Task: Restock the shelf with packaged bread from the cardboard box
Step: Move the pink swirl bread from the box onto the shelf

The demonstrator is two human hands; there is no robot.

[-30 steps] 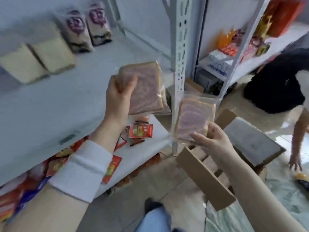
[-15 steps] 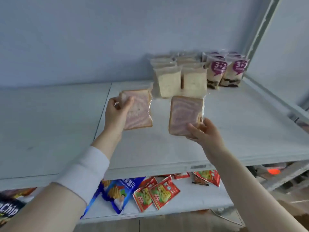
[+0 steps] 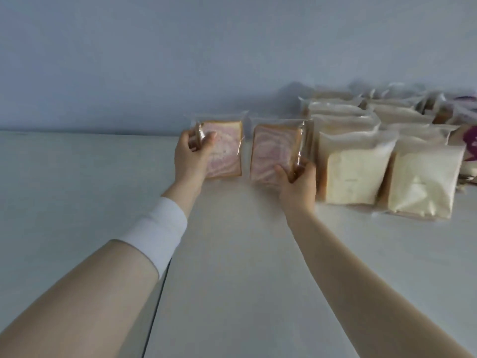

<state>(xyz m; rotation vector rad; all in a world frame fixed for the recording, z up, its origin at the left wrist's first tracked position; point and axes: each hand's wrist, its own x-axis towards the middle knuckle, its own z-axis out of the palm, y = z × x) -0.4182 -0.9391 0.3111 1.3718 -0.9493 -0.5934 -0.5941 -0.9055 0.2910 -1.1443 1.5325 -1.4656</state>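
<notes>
Two clear packs of pink marbled bread stand upright near the back of the white shelf (image 3: pixel 232 254). My left hand (image 3: pixel 192 158) grips the left pack (image 3: pixel 227 151) at its left edge. My right hand (image 3: pixel 299 184) grips the right pack (image 3: pixel 273 153) at its lower right corner. The two packs sit side by side with a small gap. Just right of them stand rows of plain white bread packs (image 3: pixel 356 174). The cardboard box is out of view.
Packs with purple labels (image 3: pixel 469 143) stand at the far right edge. A pale wall (image 3: pixel 180 60) closes the back of the shelf. A seam (image 3: pixel 157 301) runs through the shelf board under my left forearm. A white band covers my left wrist.
Both hands have carried the marbled packs from near the box, up over the shelf and back toward the wall, beside the white bread rows. The view has moved closer to the shelf.
</notes>
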